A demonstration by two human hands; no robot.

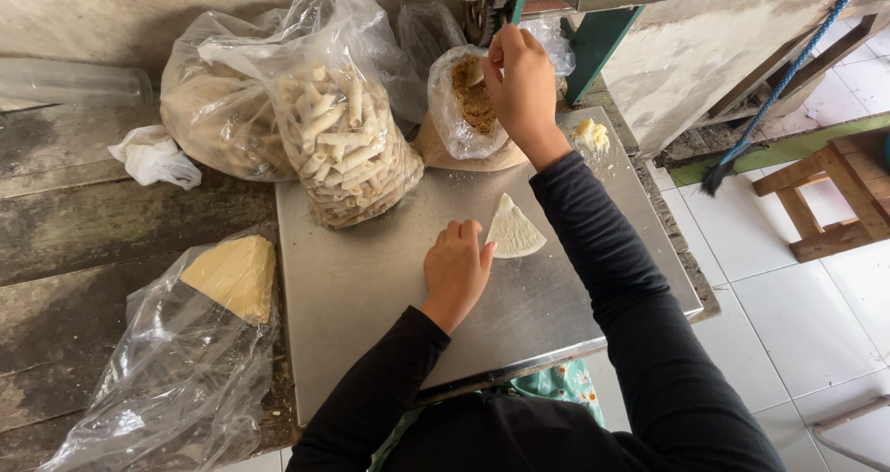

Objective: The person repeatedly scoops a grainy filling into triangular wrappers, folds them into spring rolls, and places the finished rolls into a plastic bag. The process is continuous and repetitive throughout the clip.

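I sit at a shiny metal surface [371, 277] on old dark wood boards [83, 231], with white floor tiles [788, 277] and a wooden stool [834, 198] off to the right. On the far left, a clear bag [167, 370] holds a stack of pale yellow wrappers [232, 273]. Behind it, a big bag [324, 129] is full of little rolled sticks. My left hand [456, 268] rests flat, fingers loosely curled, touching a white folded wrapper [513, 229]. My right hand [521, 87] reaches into a small bag [468, 106] of brown filling, fingers pinched together inside it. A small lump of paste [591, 135] sits just beside it.
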